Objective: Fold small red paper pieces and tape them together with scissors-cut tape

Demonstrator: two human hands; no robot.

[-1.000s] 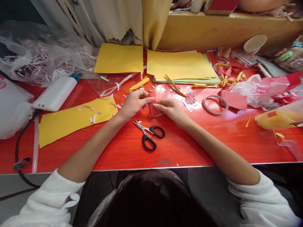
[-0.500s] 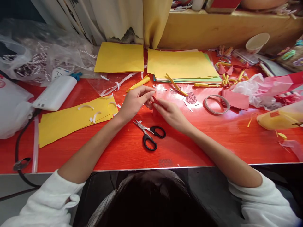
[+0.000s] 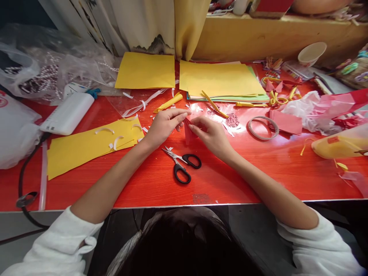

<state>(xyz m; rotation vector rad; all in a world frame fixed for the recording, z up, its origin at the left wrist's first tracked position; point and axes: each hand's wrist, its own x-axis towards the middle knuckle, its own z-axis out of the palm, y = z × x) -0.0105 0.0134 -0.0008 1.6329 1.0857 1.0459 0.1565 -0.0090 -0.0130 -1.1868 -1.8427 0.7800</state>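
Observation:
A small piece of red paper (image 3: 188, 130) is held between my two hands over the middle of the red table. My left hand (image 3: 166, 124) pinches its upper left edge with thumb and fingers. From the right, my right hand (image 3: 211, 134) grips the paper between thumb and forefinger. Black-handled scissors (image 3: 181, 163) lie slightly open on the table just below my hands. Beyond my left hand is a rolled yellow paper piece (image 3: 169, 102), and a thin yellow strip (image 3: 214, 103) lies beyond my right hand.
Yellow sheets (image 3: 146, 71) and a paper stack (image 3: 218, 78) lie at the back. More yellow paper (image 3: 89, 143) and a white device (image 3: 69, 113) are on the left. A tape roll (image 3: 263, 127), pink paper (image 3: 287, 122) and a paper cup (image 3: 312, 53) are on the right.
My right hand has shifted slightly right and its fingers have risen, while more of the red paper shows between the hands. My left hand has moved a little to the left.

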